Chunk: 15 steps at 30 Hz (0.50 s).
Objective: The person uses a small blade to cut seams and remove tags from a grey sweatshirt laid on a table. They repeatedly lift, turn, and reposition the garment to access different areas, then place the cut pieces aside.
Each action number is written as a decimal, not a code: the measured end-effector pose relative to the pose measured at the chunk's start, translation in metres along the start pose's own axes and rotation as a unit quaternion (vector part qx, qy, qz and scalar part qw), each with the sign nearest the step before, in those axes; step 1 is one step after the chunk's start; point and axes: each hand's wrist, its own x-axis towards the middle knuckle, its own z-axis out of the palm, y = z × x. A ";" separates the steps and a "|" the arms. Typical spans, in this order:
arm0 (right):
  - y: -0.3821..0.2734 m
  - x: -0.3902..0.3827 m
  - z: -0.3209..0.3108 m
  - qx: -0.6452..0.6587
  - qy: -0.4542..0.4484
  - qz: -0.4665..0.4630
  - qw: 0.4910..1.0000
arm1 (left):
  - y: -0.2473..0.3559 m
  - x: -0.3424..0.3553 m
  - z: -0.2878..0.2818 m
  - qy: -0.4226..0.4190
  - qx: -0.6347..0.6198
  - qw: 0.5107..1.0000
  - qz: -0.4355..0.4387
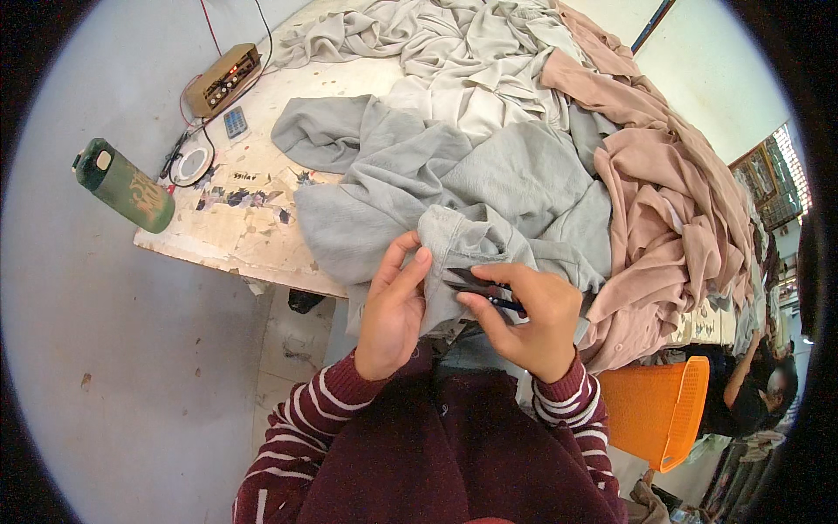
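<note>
Left hand pinching edge of grey garment; right hand gripping black snips, blades over fabric. Garment's bulk beyond hands on counter. Work judged under way; finished share cannot be told, snips apparently not yet done.

I see both forearms stretched past the torso; ahead of it, the left hand pinches upright, the right hand curls inward, thumb opposite forefinger
</note>
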 end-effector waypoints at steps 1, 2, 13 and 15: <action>-0.001 -0.001 0.001 -0.009 -0.009 0.023 1.000 | 0.000 0.000 0.001 0.019 0.005 1.000 -0.011; 0.000 0.000 0.002 -0.010 -0.005 0.019 1.000 | 0.001 0.003 0.002 -0.001 0.002 1.000 0.002; 0.031 -0.007 -0.007 0.114 0.129 0.131 0.976 | 0.026 0.006 -0.018 0.042 0.241 0.969 0.032; 0.038 -0.020 -0.011 0.069 0.061 0.155 0.984 | 0.067 0.009 -0.030 0.060 0.346 0.929 0.122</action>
